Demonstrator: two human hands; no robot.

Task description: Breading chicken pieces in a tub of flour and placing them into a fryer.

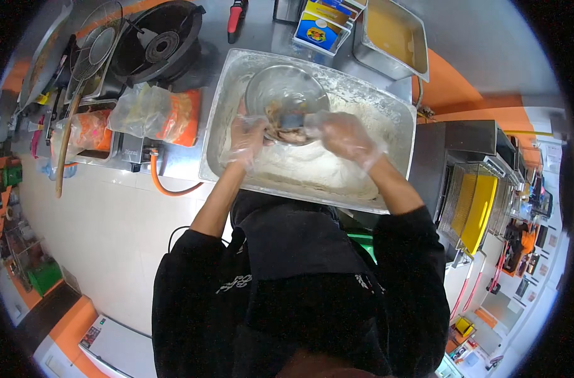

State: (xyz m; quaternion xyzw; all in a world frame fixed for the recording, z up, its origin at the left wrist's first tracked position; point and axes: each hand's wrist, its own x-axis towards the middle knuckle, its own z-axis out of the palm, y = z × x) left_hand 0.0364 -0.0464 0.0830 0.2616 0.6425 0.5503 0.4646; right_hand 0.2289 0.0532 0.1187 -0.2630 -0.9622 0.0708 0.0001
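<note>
A large rectangular metal pan (405,156) of white flour (310,165) lies before me on the counter. Tilted inside it is a round steel bowl (287,80), smeared within and holding brownish wet pieces (289,134) on its near side. My left hand (249,139), in a clear plastic glove, grips the bowl's left rim. My right hand (343,134), gloved alike and blurred, is closed at the bowl's right side. From its fingers a flat grey tool (292,120), apparently a scraper, reaches into the bowl; its handle is hidden.
Left on the counter stand a black burner (161,45), plastic bags with orange contents (168,115) and a long-handled wire skimmer (69,127). Behind the pan are a red-handled tool (235,21), a card box (322,28) and a metal container of yellowish liquid (395,28). Fryer baskets (462,203) stand right.
</note>
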